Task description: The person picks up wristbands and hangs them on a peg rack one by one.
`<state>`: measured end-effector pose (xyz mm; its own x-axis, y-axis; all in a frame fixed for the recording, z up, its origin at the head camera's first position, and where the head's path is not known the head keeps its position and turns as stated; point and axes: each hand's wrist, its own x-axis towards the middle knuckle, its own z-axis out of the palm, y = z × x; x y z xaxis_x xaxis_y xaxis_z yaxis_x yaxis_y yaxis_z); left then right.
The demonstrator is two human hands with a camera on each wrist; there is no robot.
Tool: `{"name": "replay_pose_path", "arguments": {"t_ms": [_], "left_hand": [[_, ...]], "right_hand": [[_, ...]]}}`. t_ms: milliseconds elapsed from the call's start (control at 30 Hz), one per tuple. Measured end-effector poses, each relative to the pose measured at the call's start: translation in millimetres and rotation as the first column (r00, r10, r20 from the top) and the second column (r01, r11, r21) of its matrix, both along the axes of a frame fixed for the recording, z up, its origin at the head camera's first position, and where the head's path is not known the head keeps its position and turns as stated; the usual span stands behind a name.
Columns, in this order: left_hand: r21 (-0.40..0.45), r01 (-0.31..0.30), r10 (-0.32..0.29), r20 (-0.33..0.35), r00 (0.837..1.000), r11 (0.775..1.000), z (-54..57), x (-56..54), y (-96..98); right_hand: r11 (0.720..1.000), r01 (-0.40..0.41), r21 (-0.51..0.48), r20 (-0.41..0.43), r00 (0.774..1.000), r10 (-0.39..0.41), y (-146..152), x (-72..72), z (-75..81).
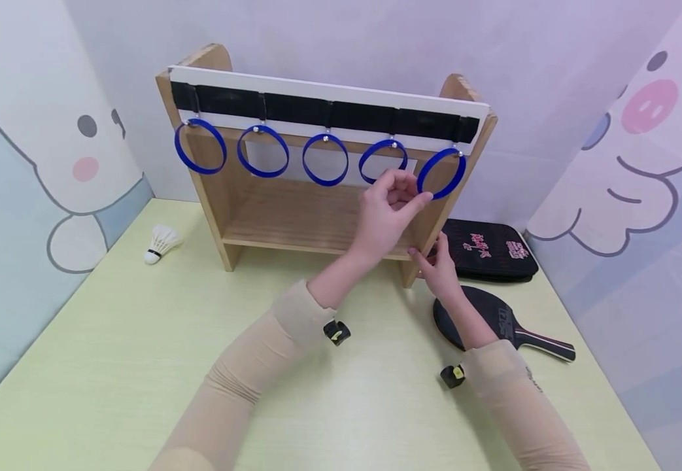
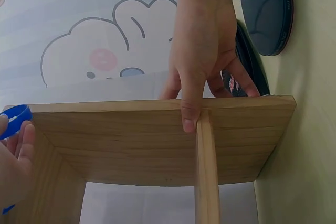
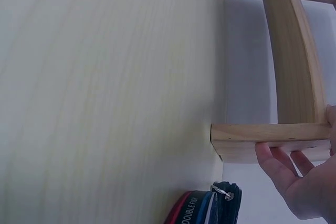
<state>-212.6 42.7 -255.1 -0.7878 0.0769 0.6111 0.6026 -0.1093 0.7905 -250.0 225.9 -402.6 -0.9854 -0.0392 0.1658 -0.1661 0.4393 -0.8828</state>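
Note:
A wooden shelf (image 1: 293,216) carries a white board with a black strip (image 1: 293,108) along its top. Several blue rings (image 1: 325,184) hang from it in a row. My left hand (image 1: 380,217) pinches the lower edge of the rightmost blue ring (image 1: 463,170) between thumb and fingers; this ring is still at its hook. Low on the shelf's right side, my right hand (image 1: 442,271) grips the side panel (image 2: 121,129). In the left wrist view its thumb lies over the panel's front edge where the shelf board (image 2: 207,171) meets it, with the fingers on the outer face.
A shuttlecock (image 1: 161,244) lies left of the shelf. On the right are a black zipped case (image 1: 488,252) close behind my right hand and a table tennis bat (image 1: 482,307) near that forearm. Patterned walls (image 1: 346,39) stand behind and beside the table (image 1: 140,366).

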Motion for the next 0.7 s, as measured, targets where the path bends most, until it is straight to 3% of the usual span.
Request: {"name": "replay_pose_path", "arguments": {"t_ms": [233,500,700], "left_hand": [[-0.006,-0.028,0.028,-0.036,0.999,1.0,-23.8,-11.4,1.6],[-0.015,-0.034,0.033,-0.071,0.997,0.999,-27.1,7.0,-18.8],[-0.062,0.023,-0.025,-0.031,0.999,0.998,-24.9,21.9,-40.7]], "right_hand": [[1.0,-0.004,0.004,-0.018,1.0,0.004,1.5,-0.3,-3.3],[1.0,0.002,0.018,-0.021,1.0,-0.002,1.5,-0.3,-1.3],[0.998,-0.007,0.061,-0.017,1.0,0.008,-8.4,17.9,26.5]]}}
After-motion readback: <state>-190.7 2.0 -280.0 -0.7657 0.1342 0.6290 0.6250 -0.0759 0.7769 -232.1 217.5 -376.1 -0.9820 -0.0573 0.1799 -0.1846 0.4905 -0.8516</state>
